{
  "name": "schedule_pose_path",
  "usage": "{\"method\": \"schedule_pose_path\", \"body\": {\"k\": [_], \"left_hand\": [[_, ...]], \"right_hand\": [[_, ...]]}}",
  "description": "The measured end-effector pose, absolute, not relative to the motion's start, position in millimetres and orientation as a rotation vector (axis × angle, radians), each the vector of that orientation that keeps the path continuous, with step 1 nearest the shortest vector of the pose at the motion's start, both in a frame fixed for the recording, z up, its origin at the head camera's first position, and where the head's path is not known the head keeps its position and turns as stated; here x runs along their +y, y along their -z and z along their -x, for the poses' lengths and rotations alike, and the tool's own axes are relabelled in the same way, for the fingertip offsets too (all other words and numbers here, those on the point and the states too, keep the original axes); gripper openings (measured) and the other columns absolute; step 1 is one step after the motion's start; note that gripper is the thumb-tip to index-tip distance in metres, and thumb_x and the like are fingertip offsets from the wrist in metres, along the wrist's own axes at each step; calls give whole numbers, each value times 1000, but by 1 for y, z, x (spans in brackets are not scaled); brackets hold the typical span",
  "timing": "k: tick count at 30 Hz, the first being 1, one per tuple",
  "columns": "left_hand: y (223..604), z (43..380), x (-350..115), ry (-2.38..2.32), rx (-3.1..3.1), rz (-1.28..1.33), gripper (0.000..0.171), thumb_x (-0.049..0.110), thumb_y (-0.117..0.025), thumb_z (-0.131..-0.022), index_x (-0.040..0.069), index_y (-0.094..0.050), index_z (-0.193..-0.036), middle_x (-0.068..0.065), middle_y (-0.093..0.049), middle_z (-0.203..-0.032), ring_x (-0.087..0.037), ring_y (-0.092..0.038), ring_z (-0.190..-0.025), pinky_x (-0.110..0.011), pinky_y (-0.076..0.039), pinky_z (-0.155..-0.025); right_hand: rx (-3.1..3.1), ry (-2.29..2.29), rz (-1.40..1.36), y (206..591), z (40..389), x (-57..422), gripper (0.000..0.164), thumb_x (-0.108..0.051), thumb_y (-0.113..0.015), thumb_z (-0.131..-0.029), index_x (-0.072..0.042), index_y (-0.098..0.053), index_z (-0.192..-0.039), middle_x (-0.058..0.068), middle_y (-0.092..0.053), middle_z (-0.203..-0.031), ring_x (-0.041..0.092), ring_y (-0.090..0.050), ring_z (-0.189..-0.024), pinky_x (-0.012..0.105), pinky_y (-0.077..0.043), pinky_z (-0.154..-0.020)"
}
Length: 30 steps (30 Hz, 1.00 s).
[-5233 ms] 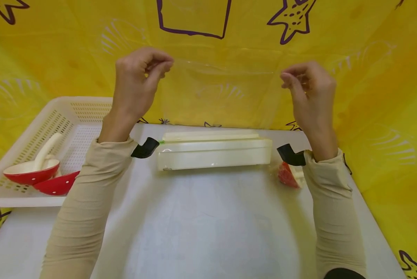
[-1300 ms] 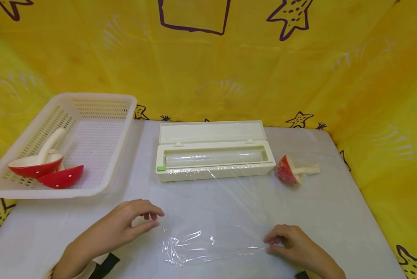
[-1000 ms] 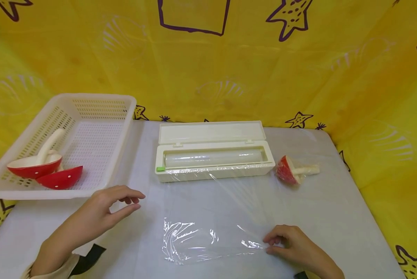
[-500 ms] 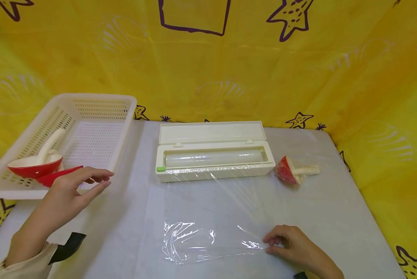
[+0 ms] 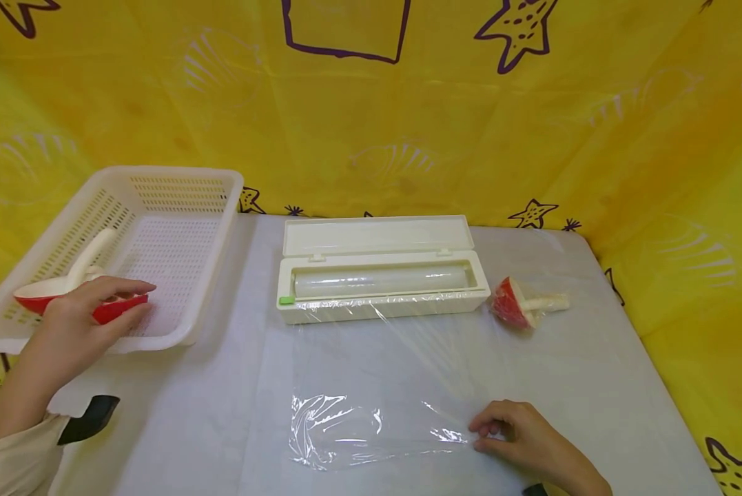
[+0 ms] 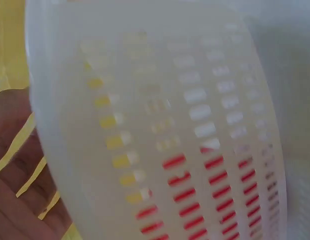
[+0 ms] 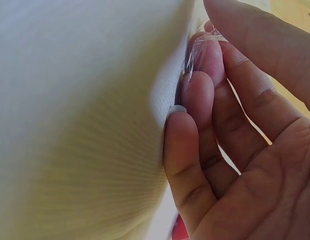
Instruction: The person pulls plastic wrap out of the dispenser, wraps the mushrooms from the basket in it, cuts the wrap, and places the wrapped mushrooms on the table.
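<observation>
Head view: right hand (image 5: 528,437) pinches cling film (image 5: 339,434); left hand (image 5: 79,331), fingers apparently parted, sits over red ladle (image 5: 113,311); picking up likely needs closing them.

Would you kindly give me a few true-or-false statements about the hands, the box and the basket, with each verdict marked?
1. The right hand pinches the clear film. True.
2. A roll sits inside the cream box. True.
3. The box is closed. False: its lid is folded open.
4. The left hand is at the box. False: it is at the white basket, by the red ladles.
5. The film-wrapped ladle lies right of the box. True.
6. The basket is tipped over. False: it stands upright.
</observation>
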<state>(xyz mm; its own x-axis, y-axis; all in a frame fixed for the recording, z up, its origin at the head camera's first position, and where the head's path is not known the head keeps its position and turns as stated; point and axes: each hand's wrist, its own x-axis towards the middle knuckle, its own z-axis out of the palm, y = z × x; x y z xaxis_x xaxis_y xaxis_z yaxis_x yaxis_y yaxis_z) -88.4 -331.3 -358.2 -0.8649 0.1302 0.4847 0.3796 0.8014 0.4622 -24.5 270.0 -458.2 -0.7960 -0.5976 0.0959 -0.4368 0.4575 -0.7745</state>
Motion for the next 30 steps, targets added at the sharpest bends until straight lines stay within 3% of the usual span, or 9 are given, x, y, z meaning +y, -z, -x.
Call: {"method": "schedule_pose_path", "body": {"k": [9,14,19,20,22,24,27,28,30], "left_hand": [[362,95,-366,784,-2654,183,26,0,-76,-84,4,-70,-109,50,-43,-103,27,-36,-99,11,-23,-83],[361,101,-382,711,-2699,86,29,1,-78,-82,1,-70,-109,46,-45,-100,25,-34,-91,10,-30,-73],[361,107,-397,695,-2742,5,34,8,-80,-82,-1,-68,-113,52,-39,-95,23,-32,-86,8,-30,-68],[362,108,-400,690,-2754,-7,33,10,-79,-83,-1,-68,-113,55,-32,-94,23,-32,-84,8,-30,-67],[363,111,-405,673,-2787,-16,34,10,-78,-85,-2,-67,-114,40,-55,-99,15,-39,-86,6,-31,-63],[365,113,-408,661,-2840,-58,33,11,-75,-88,-3,-65,-116,9,-70,-107,2,-46,-90,6,-32,-59],[367,115,-411,660,-2914,-109,36,12,-71,-91,-6,-62,-121,-38,-58,-117,-29,-51,-96,3,-34,-54],[368,116,-412,663,-2931,-120,36,13,-70,-92,-6,-61,-121,-38,-57,-117,-39,-50,-96,2,-34,-53],[369,116,-413,650,-2965,-145,37,14,-70,-92,-6,-60,-122,-38,-58,-117,-40,-53,-96,1,-36,-53]], "right_hand": [[2483,1234,842,457,26,270,13,-14,-80,-82,-12,-73,-93,-4,-66,-79,1,-55,-72,19,-47,-60],[2485,1244,858,457,26,270,13,-14,-80,-82,-12,-73,-93,-4,-66,-79,0,-55,-72,19,-47,-59],[2501,1254,897,457,26,270,14,-12,-80,-81,-12,-72,-93,-5,-66,-78,1,-55,-71,18,-47,-58],[2500,1255,896,457,26,270,14,-12,-80,-81,-12,-72,-93,-5,-66,-78,1,-55,-71,18,-47,-58],[2498,1253,889,457,26,270,14,-12,-80,-82,-12,-72,-93,-5,-65,-78,1,-55,-71,18,-47,-58],[2500,1250,883,456,26,270,13,-13,-80,-82,-12,-72,-92,-6,-65,-78,1,-54,-71,18,-47,-58],[2505,1247,879,456,26,270,13,-13,-80,-82,-13,-72,-92,-6,-65,-77,1,-54,-71,18,-46,-58],[2507,1249,881,456,26,270,13,-13,-80,-82,-13,-72,-92,-6,-65,-77,1,-54,-71,18,-46,-58],[2508,1255,885,456,26,269,13,-13,-80,-81,-13,-72,-92,-6,-64,-77,2,-54,-70,18,-46,-57]]}}
